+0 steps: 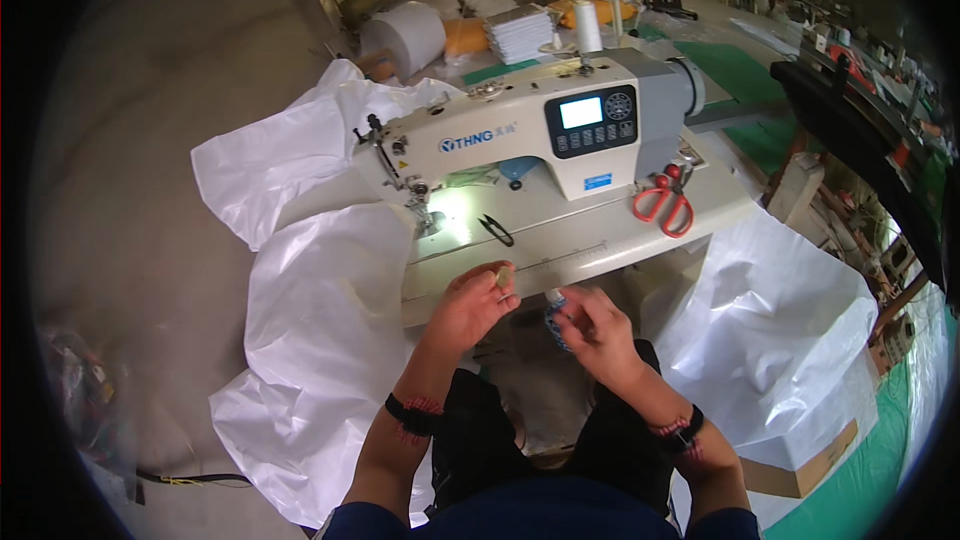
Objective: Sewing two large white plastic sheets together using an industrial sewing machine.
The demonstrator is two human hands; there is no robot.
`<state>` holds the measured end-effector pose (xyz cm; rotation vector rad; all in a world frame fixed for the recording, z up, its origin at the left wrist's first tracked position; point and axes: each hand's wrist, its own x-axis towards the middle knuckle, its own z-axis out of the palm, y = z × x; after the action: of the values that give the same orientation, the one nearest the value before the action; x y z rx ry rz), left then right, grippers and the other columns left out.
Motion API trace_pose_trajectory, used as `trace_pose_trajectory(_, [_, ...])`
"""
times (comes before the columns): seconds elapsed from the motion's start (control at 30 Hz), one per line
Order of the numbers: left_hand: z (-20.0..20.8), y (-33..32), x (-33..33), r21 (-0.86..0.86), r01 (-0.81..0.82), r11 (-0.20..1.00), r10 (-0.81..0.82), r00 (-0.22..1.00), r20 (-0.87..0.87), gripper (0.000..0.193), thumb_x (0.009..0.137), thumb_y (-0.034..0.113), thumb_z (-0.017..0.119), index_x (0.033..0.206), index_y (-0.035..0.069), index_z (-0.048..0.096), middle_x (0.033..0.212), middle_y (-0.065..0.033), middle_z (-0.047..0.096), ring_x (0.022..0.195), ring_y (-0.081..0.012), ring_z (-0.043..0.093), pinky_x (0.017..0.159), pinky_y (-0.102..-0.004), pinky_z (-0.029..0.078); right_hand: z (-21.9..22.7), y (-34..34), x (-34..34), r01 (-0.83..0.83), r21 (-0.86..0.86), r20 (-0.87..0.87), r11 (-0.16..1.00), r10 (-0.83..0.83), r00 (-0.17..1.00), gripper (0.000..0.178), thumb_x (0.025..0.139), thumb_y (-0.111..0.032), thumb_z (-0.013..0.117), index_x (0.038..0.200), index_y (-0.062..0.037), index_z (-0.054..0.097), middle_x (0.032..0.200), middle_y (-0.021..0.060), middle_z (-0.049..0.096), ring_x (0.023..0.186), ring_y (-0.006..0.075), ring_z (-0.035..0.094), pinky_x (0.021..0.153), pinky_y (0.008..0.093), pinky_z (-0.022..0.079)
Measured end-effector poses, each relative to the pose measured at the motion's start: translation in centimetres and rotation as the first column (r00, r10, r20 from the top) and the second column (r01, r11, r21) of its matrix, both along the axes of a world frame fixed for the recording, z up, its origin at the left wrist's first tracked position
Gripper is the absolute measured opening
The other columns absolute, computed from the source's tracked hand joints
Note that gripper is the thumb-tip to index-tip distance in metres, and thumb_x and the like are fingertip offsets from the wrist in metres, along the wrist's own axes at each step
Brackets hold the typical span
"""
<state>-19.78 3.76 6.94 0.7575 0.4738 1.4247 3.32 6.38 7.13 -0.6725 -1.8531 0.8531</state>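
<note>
My left hand [472, 308] is raised in front of the sewing machine's table edge, its fingertips pinching a small pale-yellow piece [503, 278] whose kind I cannot make out. To its right, my right hand [602, 337] has its fingers curled round what looks like a small blue-patterned bottle [556, 324] with a white top. A little space separates the two hands. Beyond them stands a white and grey sewing machine [520, 130], its lamp lighting the needle area. Black thread snips [496, 230] lie on the machine bed, just past my left hand.
Red-handled scissors [664, 208] lie at the right of the white machine table [590, 258]. White plastic sheeting [320, 310] drapes down the left side, and more white sheeting [770, 310] hangs at the right. A white thread cone [587, 28] stands behind the machine.
</note>
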Motion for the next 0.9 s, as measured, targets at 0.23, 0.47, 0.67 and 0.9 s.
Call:
trace_pose_trajectory(0.23, [2.9,-0.5,5.6,-0.064,0.034,0.997,-0.042,0.991,-0.126,0.026,0.096,0.018,0.052,0.119,0.006,0.057,0.107,-0.0024,0.061,0.101,-0.0164,0.058,0.088,-0.0372,0.047,3.2,1.6,-1.1,-0.024,0.224,-0.028,0.974,0.031,0.999,0.044,0.073,-0.004,0.073,0.115,-0.0043,0.058,0.107,0.012,0.055,0.079,0.0255,0.065,0.068,0.0335,0.056])
trace_pose_trajectory(0.47, [2.2,-0.4,6.1,-0.07,0.053,0.996,-0.065,0.981,-0.183,0.027,0.096,0.018,0.053,0.119,0.006,0.057,0.114,-0.0049,0.061,0.108,-0.0207,0.058,0.091,-0.0382,0.047,2.3,1.4,-0.2,-0.027,0.222,-0.09,0.975,0.048,0.995,0.039,0.075,-0.002,0.072,0.112,-0.0032,0.061,0.107,0.0131,0.055,0.083,0.0256,0.064,0.072,0.0322,0.056])
trace_pose_trajectory(0.67, [3.1,-0.9,6.6,-0.087,-0.014,0.996,-0.011,0.959,-0.283,0.03,0.094,0.017,0.055,0.116,-0.004,0.058,0.111,-0.0109,0.061,0.091,-0.0179,0.061,0.084,-0.036,0.05,2.2,0.8,0.1,-0.007,0.203,-0.148,0.979,0.038,0.988,0.039,0.074,0.001,0.073,0.111,-0.0023,0.062,0.105,0.0118,0.056,0.081,0.02,0.064,0.072,0.0296,0.054])
trace_pose_trajectory(0.9, [3.5,-1.4,7.0,-0.047,0.022,0.999,-0.036,0.951,-0.306,0.03,0.094,0.017,0.054,0.114,-0.005,0.058,0.108,-0.0119,0.061,0.089,-0.0175,0.062,0.084,-0.0355,0.051,1.7,0.6,0.4,0.014,0.228,-0.189,0.974,0.03,0.981,0.037,0.071,0.002,0.074,0.107,-0.0027,0.064,0.101,0.0112,0.058,0.079,0.0173,0.063,0.07,0.0277,0.053])
